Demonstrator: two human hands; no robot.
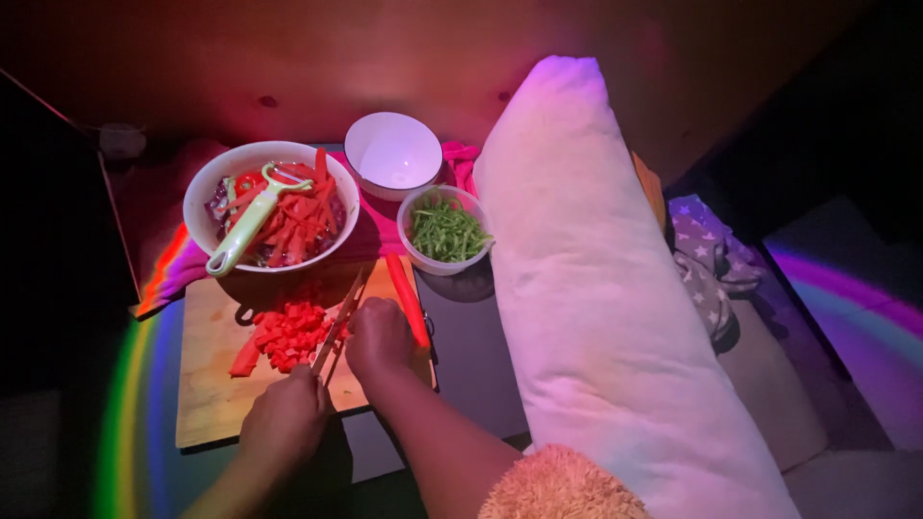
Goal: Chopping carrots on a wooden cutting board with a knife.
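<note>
Three bowls (271, 207), one cutting board (213, 384), one knife (338, 322), one peeler (252, 219), one pillow (596, 288).

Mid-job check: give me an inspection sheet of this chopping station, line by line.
Surface: wooden cutting board lying on a dark surface, lit by coloured light.
Job's things: knife over the board; pile of diced red pieces left of the blade; long red strip at the board's right edge.
Clutter: large bowl of red strips with a green peeler lying in it; empty white bowl; small bowl of green shreds; long white pillow.
Grippers: left hand grips the knife handle; right hand rests beside the blade, what it presses is hidden.
Cables: nothing seen.
Surroundings: star-patterned cloth on the right; wooden panel behind.
</note>
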